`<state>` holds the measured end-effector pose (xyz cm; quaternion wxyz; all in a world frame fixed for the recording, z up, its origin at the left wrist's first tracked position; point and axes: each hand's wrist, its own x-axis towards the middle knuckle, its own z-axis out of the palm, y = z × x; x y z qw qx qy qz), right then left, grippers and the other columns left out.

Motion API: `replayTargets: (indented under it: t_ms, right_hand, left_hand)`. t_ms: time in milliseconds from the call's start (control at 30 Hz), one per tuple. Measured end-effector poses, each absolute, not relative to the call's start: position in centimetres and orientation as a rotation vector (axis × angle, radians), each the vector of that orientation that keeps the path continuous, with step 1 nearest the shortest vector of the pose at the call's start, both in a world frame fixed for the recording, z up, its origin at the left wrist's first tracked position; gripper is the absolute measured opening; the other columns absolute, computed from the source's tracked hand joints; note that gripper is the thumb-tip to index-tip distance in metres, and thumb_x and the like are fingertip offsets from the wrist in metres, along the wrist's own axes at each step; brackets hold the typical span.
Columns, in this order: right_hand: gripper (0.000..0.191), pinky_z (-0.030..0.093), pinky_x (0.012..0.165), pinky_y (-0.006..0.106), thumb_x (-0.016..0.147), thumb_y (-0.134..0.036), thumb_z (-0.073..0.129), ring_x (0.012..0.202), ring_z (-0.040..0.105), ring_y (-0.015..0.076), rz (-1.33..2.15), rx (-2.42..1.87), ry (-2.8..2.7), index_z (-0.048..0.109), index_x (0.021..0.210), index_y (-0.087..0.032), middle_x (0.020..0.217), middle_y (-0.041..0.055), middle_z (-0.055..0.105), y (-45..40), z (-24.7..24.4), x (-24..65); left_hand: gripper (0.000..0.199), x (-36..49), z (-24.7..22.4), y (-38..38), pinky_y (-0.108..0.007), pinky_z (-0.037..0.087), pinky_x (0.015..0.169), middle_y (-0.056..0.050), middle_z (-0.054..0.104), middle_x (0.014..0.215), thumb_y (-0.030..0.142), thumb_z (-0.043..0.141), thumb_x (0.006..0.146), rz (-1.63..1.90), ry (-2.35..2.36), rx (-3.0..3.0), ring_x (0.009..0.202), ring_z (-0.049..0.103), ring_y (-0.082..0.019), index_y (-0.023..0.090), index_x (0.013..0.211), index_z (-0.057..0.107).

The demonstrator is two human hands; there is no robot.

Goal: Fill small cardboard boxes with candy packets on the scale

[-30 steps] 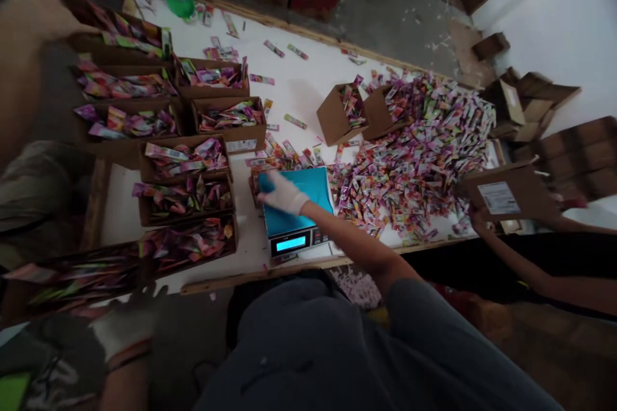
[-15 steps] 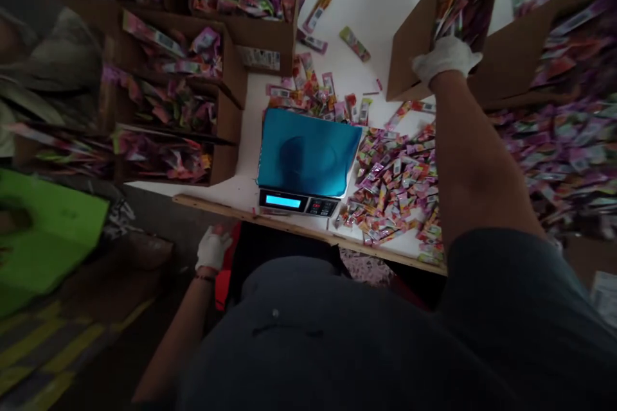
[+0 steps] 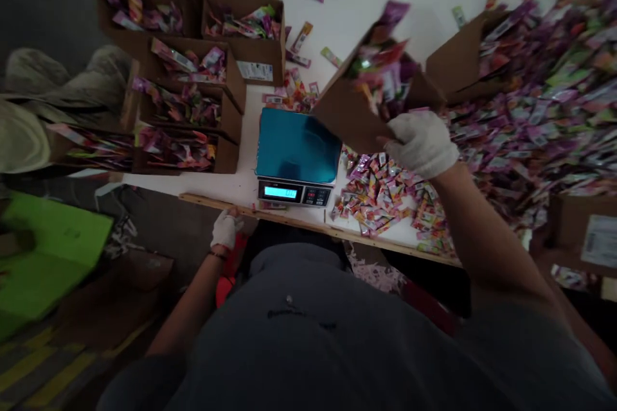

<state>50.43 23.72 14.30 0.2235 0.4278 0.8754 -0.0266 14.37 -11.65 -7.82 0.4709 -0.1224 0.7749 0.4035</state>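
Note:
My right hand, in a white glove, grips the near edge of an open cardboard box filled with colourful candy sachets. The box is tilted and held up beside the digital scale, its corner over the right edge of the blue plate. Nothing lies on the plate; its display is lit. My gloved left hand hangs low at the wooden table edge, left of the scale, with loosely bent fingers and nothing visible in it.
Several filled cardboard boxes stand in rows at the left. Loose sachets lie right of the scale, and a large heap spreads farther right around another box. A person's camouflage-clad legs show at the far left.
My right hand has lifted the filled box off the table and brought it left and nearer, to the scale. My left hand has risen slightly to the table edge.

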Motion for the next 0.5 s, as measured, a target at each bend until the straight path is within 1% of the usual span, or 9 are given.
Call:
replayTargets:
  t_ms: [33,100,167,233,267,333,400,500]
  right_hand:
    - [0.023,0.044,0.090,0.041,0.113,-0.025,0.071,0.108,0.079,0.0326,-0.080,1.063,2.463,0.088,0.117,-0.010,0.117,0.0240,0.088,22.2,15.0,49.5]
    - [0.029,0.043,0.091,0.042,0.115,-0.021,0.061,0.108,0.078,0.0323,-0.144,0.881,2.509,0.088,0.118,-0.011,0.117,0.0233,0.088,19.4,15.6,46.7]
    - [0.035,0.045,0.094,0.043,0.116,-0.016,0.055,0.112,0.079,0.0328,-0.219,0.781,2.499,0.089,0.122,-0.011,0.121,0.0234,0.088,17.3,15.1,43.6]
    - [0.037,0.048,0.099,0.044,0.115,-0.012,0.053,0.116,0.080,0.0340,-0.256,0.780,2.495,0.089,0.124,-0.013,0.124,0.0228,0.088,16.0,14.2,41.3]
    - [0.035,0.050,0.102,0.044,0.114,-0.012,0.055,0.117,0.081,0.0346,-0.264,0.812,2.498,0.089,0.123,-0.013,0.123,0.0225,0.089,15.5,13.7,40.8]
    - [0.025,0.054,0.106,0.045,0.109,-0.013,0.066,0.119,0.081,0.0352,-0.314,0.909,2.543,0.088,0.120,-0.014,0.122,0.0215,0.088,15.1,13.2,41.3]
    - [0.017,0.058,0.107,0.045,0.103,-0.018,0.077,0.118,0.080,0.0343,-0.445,1.037,2.671,0.084,0.119,-0.017,0.124,0.0189,0.087,15.1,13.3,43.2]
    - [0.026,0.064,0.103,0.046,0.097,-0.025,0.084,0.112,0.078,0.0308,-0.666,1.356,2.885,0.077,0.122,-0.023,0.123,0.0123,0.084,15.7,14.1,46.2]
  left_hand:
    - [0.017,13.9,-8.0,-10.5,-0.026,0.063,0.079,-0.010,0.081,0.111,0.028,0.085,0.097,0.992,1.892,-0.254,0.094,0.079,-0.021,0.022,0.106,0.071]
    - [0.016,13.2,-8.1,-8.3,-0.025,0.061,0.080,-0.011,0.081,0.112,0.030,0.084,0.097,1.005,1.882,-0.177,0.094,0.079,-0.020,0.021,0.103,0.072]
    - [0.020,12.7,-7.9,-6.5,-0.025,0.060,0.081,-0.012,0.081,0.113,0.034,0.084,0.095,1.029,1.864,-0.096,0.093,0.078,-0.019,0.019,0.104,0.074]
    - [0.029,12.2,-7.6,-5.6,-0.025,0.059,0.080,-0.012,0.082,0.115,0.040,0.088,0.089,1.047,1.823,0.005,0.092,0.078,-0.019,0.018,0.105,0.076]
    - [0.034,11.9,-7.4,-5.4,-0.026,0.058,0.080,-0.012,0.082,0.116,0.043,0.090,0.086,1.051,1.795,0.061,0.093,0.078,-0.019,0.018,0.106,0.077]
    - [0.044,11.3,-7.2,-5.5,-0.027,0.059,0.080,-0.013,0.082,0.119,0.049,0.093,0.079,1.051,1.738,0.152,0.095,0.079,-0.020,0.018,0.107,0.079]
    - [0.050,10.7,-7.1,-5.8,-0.028,0.059,0.082,-0.013,0.082,0.120,0.053,0.096,0.075,1.053,1.704,0.192,0.098,0.079,-0.021,0.019,0.108,0.079]
    - [0.049,10.3,-7.1,-6.0,-0.028,0.059,0.082,-0.012,0.082,0.118,0.053,0.094,0.075,1.065,1.705,0.189,0.098,0.079,-0.021,0.019,0.106,0.078]
